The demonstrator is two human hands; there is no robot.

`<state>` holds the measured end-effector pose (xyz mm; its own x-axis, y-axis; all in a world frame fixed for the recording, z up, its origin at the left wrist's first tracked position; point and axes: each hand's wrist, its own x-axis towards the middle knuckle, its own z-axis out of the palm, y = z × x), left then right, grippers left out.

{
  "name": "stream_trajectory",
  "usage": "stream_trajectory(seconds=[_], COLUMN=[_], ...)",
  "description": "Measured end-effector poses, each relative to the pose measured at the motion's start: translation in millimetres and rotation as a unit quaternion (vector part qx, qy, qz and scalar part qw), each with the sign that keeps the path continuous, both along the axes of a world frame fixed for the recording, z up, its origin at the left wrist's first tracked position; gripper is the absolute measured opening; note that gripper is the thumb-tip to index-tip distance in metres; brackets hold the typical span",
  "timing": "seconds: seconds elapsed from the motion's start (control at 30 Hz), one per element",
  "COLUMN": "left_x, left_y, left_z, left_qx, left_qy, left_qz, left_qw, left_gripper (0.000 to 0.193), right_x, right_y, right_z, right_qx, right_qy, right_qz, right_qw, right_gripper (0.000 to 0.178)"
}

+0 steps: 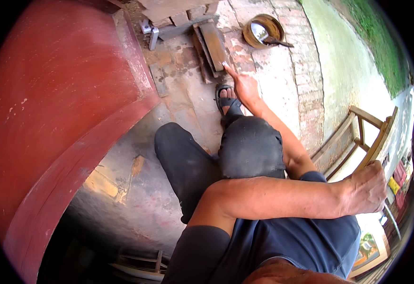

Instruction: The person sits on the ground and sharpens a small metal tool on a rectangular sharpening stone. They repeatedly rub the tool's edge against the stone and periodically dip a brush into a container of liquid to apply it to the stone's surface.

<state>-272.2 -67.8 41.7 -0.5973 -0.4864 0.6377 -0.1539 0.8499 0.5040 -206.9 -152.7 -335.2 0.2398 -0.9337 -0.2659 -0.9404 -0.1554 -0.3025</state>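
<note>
Apparently, work at the brown block (212, 45) on the brick paving (195, 97) was under way, its remainder unclear; the right hand (246, 87) extended a finger to the block's near end, any grip unclear, while the left hand (365, 190) was clenched, contents hidden.

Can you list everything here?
Slab: one, brown, upper centre
Bowl: one, brassy, right of slab
Tool: one, dark, on bowl's rim
Bricks: several, reddish, top
Metal piece: one, silvery, beside bricks
Panel: one, red, left
Wooden frame: one, brown, right
Paving: one, pinkish-grey, ground
Grass: one strip, green, upper right
Clutter: unclear, multicoloured, right edge
Sandal: one, black, below slab
Trousers: one pair, black, centre
Shirt: one, navy, bottom
Right hand: one, bare, at slab
Left hand: one, bare, right
</note>
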Motion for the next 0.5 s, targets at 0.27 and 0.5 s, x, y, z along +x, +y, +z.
stream_trajectory(seconds=[0.27, 0.5], left_x=[-2, -3], left_y=[7, 2], left_z=[4, 4], left_qx=[0.010, 0.005], left_qy=[-0.003, -0.029], left_qz=[0.005, 0.021], left_qw=[1.000, 0.999], left_gripper=[0.010, 0.015], right_x=[-4, 2], right_y=[-11, -12], right_z=[-12, -1], right_qx=[-0.082, -0.086], right_qy=[-0.046, -0.046], right_qz=[0.000, 0.002], right_qw=[0.996, 0.995], right_gripper=[0.073, 0.072])
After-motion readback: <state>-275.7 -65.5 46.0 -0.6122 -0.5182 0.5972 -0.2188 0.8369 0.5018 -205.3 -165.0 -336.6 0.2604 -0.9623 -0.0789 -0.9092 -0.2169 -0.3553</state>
